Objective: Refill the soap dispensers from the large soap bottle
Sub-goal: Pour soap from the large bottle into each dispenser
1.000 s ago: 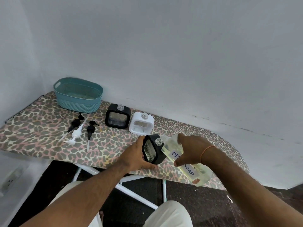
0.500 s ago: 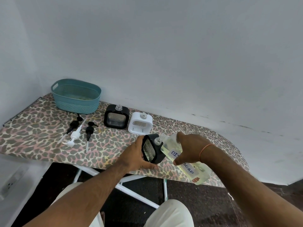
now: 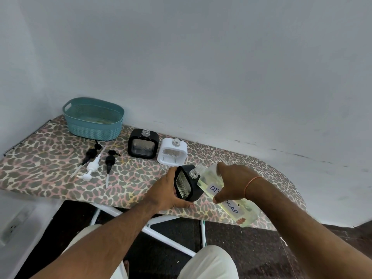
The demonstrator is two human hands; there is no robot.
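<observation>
My left hand (image 3: 169,193) grips a black square soap dispenser (image 3: 188,183) at the board's near edge, tilted toward the right, its clear neck uncapped. My right hand (image 3: 233,181) holds the large clear soap bottle (image 3: 231,200) of pale yellow liquid, labelled dish soap. The bottle is tipped over with its mouth against the dispenser's neck. A second black dispenser (image 3: 143,147) and a white dispenser (image 3: 172,152) stand upright and uncapped farther back.
Three pump heads, two black (image 3: 90,155) (image 3: 109,161) and one white (image 3: 92,167), lie left of the dispensers on the leopard-print ironing board (image 3: 40,164). A teal basket (image 3: 93,119) sits at the back left. The grey wall runs close behind.
The bottle and the held dispenser stay mouth to neck with both hands in place. Only the view has shifted slightly.
</observation>
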